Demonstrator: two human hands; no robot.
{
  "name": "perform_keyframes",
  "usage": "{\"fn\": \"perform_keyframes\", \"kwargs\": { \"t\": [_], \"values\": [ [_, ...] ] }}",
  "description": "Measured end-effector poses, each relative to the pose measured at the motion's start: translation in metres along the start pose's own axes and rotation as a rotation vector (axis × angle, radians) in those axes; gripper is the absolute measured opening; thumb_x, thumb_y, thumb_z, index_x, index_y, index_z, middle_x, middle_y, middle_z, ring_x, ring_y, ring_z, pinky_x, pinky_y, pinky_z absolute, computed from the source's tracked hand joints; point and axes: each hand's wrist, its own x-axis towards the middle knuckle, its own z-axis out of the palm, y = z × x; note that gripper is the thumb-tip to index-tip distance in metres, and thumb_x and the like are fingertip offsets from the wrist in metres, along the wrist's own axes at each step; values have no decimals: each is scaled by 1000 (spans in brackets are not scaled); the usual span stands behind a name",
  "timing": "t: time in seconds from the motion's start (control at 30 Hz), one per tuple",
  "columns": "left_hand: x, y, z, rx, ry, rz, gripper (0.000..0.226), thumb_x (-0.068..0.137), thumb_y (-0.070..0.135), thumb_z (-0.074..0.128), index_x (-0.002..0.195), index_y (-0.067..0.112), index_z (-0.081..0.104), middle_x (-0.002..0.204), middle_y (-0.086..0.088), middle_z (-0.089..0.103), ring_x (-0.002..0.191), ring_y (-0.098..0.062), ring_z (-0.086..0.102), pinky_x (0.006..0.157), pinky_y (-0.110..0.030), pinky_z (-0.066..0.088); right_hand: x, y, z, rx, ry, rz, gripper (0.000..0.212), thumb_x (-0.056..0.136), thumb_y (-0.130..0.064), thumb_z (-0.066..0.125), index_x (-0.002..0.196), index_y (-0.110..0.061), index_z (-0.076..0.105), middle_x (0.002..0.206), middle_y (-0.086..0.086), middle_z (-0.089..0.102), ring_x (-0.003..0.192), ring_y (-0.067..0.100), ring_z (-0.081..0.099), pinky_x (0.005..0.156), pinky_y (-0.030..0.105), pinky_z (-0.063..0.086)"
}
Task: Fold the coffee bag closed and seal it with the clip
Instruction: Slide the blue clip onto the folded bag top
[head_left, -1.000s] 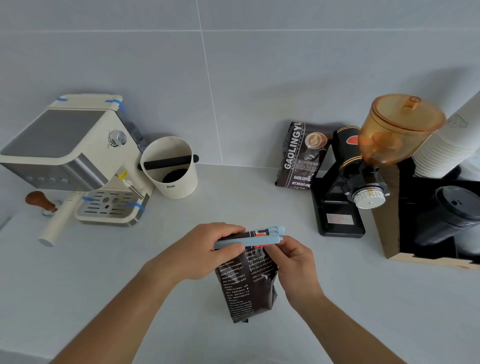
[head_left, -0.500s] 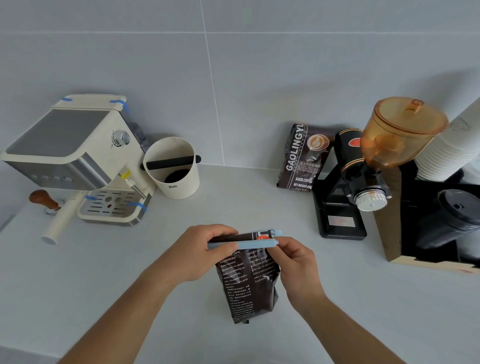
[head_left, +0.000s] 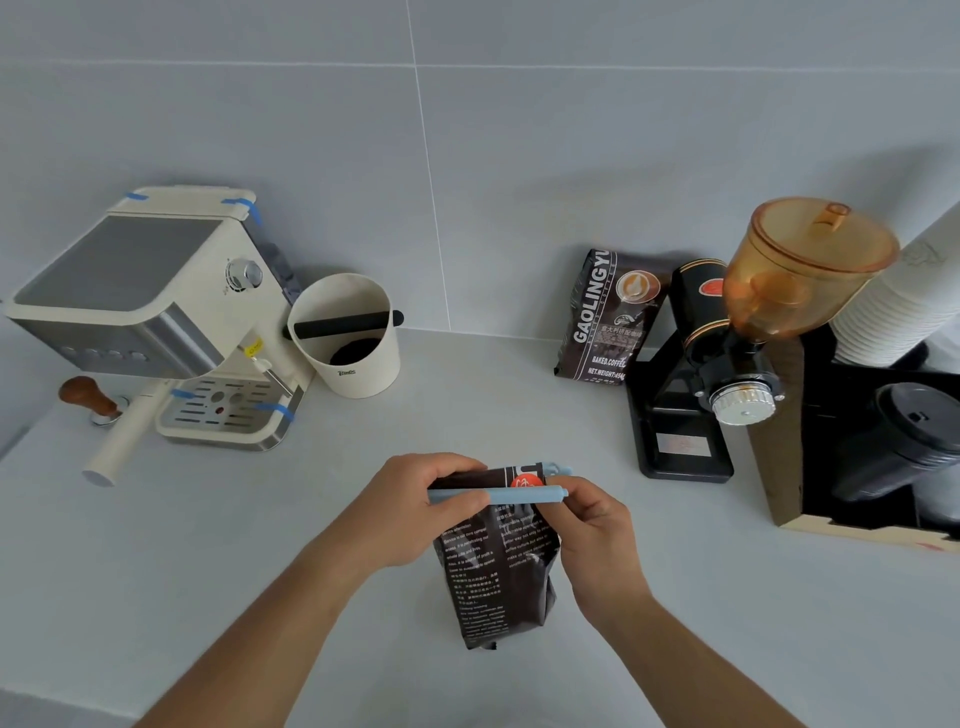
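— Where's the coffee bag (head_left: 498, 566)?
— Upright on the pale surface (head_left: 519, 405), its folded top inside the blue clip (head_left: 511, 493).
— And the hands?
— Left hand (head_left: 415, 512) grips the clip's left end; right hand (head_left: 589, 525) pinches its right end.
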Motion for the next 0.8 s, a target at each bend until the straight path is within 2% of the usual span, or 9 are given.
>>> {"fn": "perform_keyframes", "kwargs": {
  "t": [0.1,0.27,0.43,0.5,0.63,0.67,0.73,0.8],
  "values": [
    [1,1,4,-19,31,8,18,86,29,68,102,35,71,90,14,74,85,1,68,71,-17,54,0,2,0,10,14,4,15,88,-6,64,82,-12,77,75,5,75,70,15,68,62,25,56],
    [-1,1,12,-55,97,31,14,86,28,70,99,32,73,88,13,74,85,-3,69,71,-23,59,1,7,-1,35,34,15,16,90,-5,62,86,-11,77,80,7,76,73,17,71,63,26,57],
    [-3,1,14,-71,143,67,16,84,24,72,91,38,71,85,15,74,84,0,69,67,-15,56,-1,8,-8,112,-40,51,23,90,4,55,95,-6,75,86,11,76,79,18,71,67,25,57],
    [-3,1,14,-68,141,76,17,84,23,72,91,38,70,85,15,73,84,1,68,66,-14,55,0,10,-10,153,-49,67,20,89,5,57,95,-3,74,88,13,75,81,21,70,69,28,56],
    [-4,0,16,-74,135,70,19,85,23,71,90,41,69,83,17,73,85,-1,69,66,-19,58,4,14,-14,158,-5,87,3,86,-1,64,89,0,64,85,15,74,80,25,69,70,32,56],
    [-4,-1,15,-78,136,69,21,85,22,71,89,43,68,82,19,73,84,-1,70,65,-19,58,6,15,-16,152,12,89,7,86,-1,65,87,-2,58,83,15,73,80,26,69,68,32,56],
    [-5,-2,14,-78,133,79,23,85,22,71,89,44,67,85,23,71,83,-2,70,65,-19,58,11,12,-21,103,-25,76,13,86,0,66,90,-5,54,85,15,75,81,27,70,68,31,57],
    [-5,-2,13,-78,125,95,22,85,23,71,90,44,68,89,23,71,84,-3,70,66,-21,59,15,6,-24,51,-129,48,18,87,3,63,103,-5,59,91,15,76,84,23,71,72,28,58]
  ]
}}
